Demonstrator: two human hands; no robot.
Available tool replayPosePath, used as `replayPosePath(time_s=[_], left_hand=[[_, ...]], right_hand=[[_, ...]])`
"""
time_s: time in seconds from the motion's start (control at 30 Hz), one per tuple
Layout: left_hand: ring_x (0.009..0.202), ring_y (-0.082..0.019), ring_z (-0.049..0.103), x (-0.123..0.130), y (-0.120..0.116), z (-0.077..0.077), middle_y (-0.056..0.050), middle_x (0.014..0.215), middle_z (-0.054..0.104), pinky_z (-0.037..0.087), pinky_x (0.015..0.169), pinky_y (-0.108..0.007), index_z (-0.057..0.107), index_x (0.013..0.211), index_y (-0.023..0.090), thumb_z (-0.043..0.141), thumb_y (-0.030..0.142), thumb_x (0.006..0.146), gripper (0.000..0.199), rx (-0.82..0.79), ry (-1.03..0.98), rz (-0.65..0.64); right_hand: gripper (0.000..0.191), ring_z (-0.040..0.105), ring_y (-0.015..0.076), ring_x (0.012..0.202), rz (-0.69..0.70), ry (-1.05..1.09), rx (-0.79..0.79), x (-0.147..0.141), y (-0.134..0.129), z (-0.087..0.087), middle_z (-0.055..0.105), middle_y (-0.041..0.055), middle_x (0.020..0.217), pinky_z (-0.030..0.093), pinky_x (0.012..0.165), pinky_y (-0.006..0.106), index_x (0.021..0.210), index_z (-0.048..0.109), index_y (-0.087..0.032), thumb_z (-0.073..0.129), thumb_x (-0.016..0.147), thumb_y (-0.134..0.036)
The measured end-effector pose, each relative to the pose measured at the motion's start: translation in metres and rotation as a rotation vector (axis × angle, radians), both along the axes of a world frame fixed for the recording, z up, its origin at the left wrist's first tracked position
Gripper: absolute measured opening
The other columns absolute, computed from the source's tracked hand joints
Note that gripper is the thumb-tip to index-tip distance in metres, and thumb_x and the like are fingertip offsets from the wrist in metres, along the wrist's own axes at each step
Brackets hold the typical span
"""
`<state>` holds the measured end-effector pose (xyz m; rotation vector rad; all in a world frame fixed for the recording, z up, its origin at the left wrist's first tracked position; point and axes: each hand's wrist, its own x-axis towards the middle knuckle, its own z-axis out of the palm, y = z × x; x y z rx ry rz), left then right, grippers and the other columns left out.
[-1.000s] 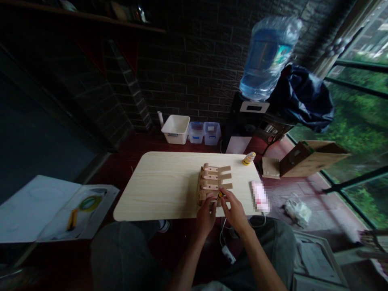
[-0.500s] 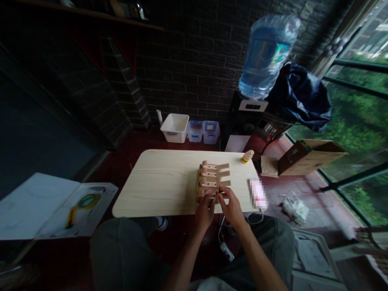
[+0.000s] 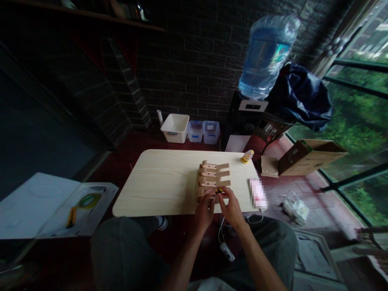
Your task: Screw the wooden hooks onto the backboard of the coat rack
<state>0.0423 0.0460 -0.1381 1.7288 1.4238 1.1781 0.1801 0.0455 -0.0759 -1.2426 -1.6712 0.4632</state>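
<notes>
On the pale wooden table (image 3: 157, 182) stands a brown cardboard piece (image 3: 214, 173) with several strips across its top, each with small dark dots. My left hand (image 3: 205, 208) is at its near end, fingers bent together against the cardboard; what they pinch is too small to make out. My right hand (image 3: 229, 204) is closed on a small yellow and black tool (image 3: 220, 190) at the near right corner of the cardboard. The fingertips of both hands are close together and hide the near end of the piece.
A yellow-capped clear bottle (image 3: 247, 156) stands at the table's back right corner, with a blurred pink item (image 3: 258, 193) and cable near the right edge. White and clear bins (image 3: 175, 128), a water dispenser (image 3: 244, 121) and a cardboard box (image 3: 309, 157) are beyond the table.
The yellow and black tool in my right hand shows slightly more and has tilted a little. Otherwise both hands and the cardboard piece stay nearly in place.
</notes>
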Motion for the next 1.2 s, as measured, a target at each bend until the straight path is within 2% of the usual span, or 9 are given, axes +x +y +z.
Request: replayPosePath(time_s=[0.2,0.43,0.57,0.73,1.0,1.2], left_hand=[[0.13,-0.023,0.055,0.0,0.0,0.003,-0.008,0.14,0.058,0.051,0.106,-0.043,0.062,0.117,0.026,0.046,0.039,0.1,0.027,0.022,0.012,0.018],[0.125,-0.022,0.059,0.0,0.0,0.005,-0.007,0.136,0.061,0.057,0.098,-0.039,0.061,0.118,0.027,0.049,0.038,0.099,0.025,0.031,-0.015,0.019],[0.122,-0.021,0.061,0.0,0.0,0.003,-0.006,0.137,0.06,0.058,0.095,-0.037,0.061,0.118,0.028,0.049,0.036,0.099,0.024,0.028,-0.013,0.018],[0.125,-0.022,0.059,0.0,0.0,0.002,-0.007,0.137,0.061,0.055,0.1,-0.04,0.061,0.12,0.027,0.051,0.032,0.098,0.025,0.021,0.017,0.032],[0.125,-0.022,0.059,0.0,0.001,0.002,-0.006,0.138,0.06,0.055,0.1,-0.04,0.061,0.118,0.026,0.05,0.033,0.098,0.023,0.044,0.018,0.028],[0.126,-0.022,0.058,0.0,0.002,0.0,-0.007,0.139,0.059,0.054,0.102,-0.04,0.062,0.114,0.025,0.048,0.035,0.099,0.023,0.054,0.035,0.013]], right_hand=[[0.029,0.072,0.0205,0.092,-0.007,0.015,0.016,0.002,0.001,-0.003,0.067,0.0109,0.116,0.061,0.084,0.039,0.126,0.052,-0.023,0.054,0.098,-0.033],[0.033,0.07,0.0226,0.101,0.019,-0.012,-0.013,0.002,0.003,0.001,0.067,0.0121,0.122,0.059,0.091,0.043,0.13,0.05,-0.023,0.053,0.098,-0.031],[0.028,0.071,0.0214,0.095,0.024,-0.012,-0.01,0.003,0.007,-0.004,0.068,0.0109,0.119,0.061,0.086,0.041,0.125,0.054,-0.023,0.054,0.098,-0.031],[0.027,0.072,0.0205,0.09,-0.002,0.028,0.059,0.001,0.01,-0.011,0.068,0.0095,0.112,0.063,0.078,0.038,0.121,0.054,-0.024,0.059,0.096,-0.032],[0.039,0.068,0.0248,0.112,0.026,-0.018,0.102,0.002,0.003,-0.002,0.066,0.0119,0.125,0.059,0.095,0.045,0.132,0.048,-0.025,0.058,0.095,-0.024],[0.03,0.073,0.0233,0.096,-0.008,-0.009,0.05,0.003,0.004,-0.007,0.07,0.011,0.115,0.063,0.084,0.041,0.126,0.054,-0.024,0.057,0.096,-0.026]])
